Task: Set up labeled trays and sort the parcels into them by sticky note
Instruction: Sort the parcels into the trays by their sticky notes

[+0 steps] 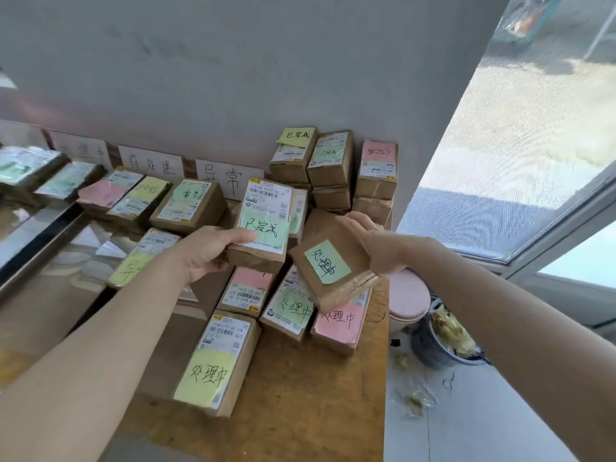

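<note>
Sorting's on: left hand (213,251) clenches the upright parcel (265,201), right hand (376,248) fingers (358,225) grasp the tilted parcel (345,288); next, likely, each joins its matching-note group.

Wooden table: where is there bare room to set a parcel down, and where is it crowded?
Bare wood lies at the near right of the table, bordered by the yellow-note parcel, the pink-note parcel and the right edge. Crowded: the stacks in the back corner and the cluster under the left hand and right hand.
</note>
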Demonstrator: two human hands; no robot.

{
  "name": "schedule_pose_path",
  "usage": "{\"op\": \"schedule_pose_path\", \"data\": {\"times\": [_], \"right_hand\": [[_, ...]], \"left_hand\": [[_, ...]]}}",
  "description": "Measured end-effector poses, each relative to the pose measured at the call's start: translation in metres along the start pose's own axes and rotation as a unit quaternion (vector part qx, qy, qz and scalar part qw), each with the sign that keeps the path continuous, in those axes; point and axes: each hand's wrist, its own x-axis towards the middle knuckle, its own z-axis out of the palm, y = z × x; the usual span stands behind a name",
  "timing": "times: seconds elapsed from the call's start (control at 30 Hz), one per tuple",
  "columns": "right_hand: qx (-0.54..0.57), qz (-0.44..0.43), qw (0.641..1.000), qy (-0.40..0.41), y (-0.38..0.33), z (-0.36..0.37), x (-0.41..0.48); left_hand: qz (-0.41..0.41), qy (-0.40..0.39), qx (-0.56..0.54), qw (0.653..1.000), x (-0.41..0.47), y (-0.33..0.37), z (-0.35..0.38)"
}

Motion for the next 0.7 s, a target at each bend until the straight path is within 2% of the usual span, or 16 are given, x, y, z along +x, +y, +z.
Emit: {"op": "schedule_pose_path", "data": {"times": [0.13, 0.23, 0.33, 0.43, 0.5, 0.6, 0.7], "right_hand": [[0.048, 0.026, 0.996, 0.076, -0.007, 0.01, -0.004], [0.164, 0.102, 0.961, 0.199, -0.016, 0.018, -0.01], [0.34, 0.231, 0.871, 0.268, -0.033, 0.023, -0.02], [0.52, 0.315, 0.761, 0.228, -0.053, 0.033, -0.025], [0.596, 0.334, 0.705, 0.188, -0.068, 0.044, -0.026], [0.659, 0.35, 0.651, 0.142, -0.093, 0.056, -0.022], [0.737, 0.349, 0.565, 0.127, -0.113, 0.061, -0.016]], "left_hand": [[-0.003, -0.007, 0.0, 1.0, -0.007, -0.01, -0.01], [0.004, -0.026, 0.0, 1.0, -0.009, -0.011, -0.011], [0.015, -0.043, 0.003, 0.999, -0.011, -0.009, -0.011], [0.025, -0.059, 0.006, 0.998, -0.011, -0.01, -0.015], [0.027, -0.07, 0.009, 0.997, -0.011, -0.012, -0.021], [0.027, -0.08, 0.009, 0.996, -0.01, -0.015, -0.032], [0.027, -0.082, 0.014, 0.996, -0.008, -0.017, -0.045]]}}
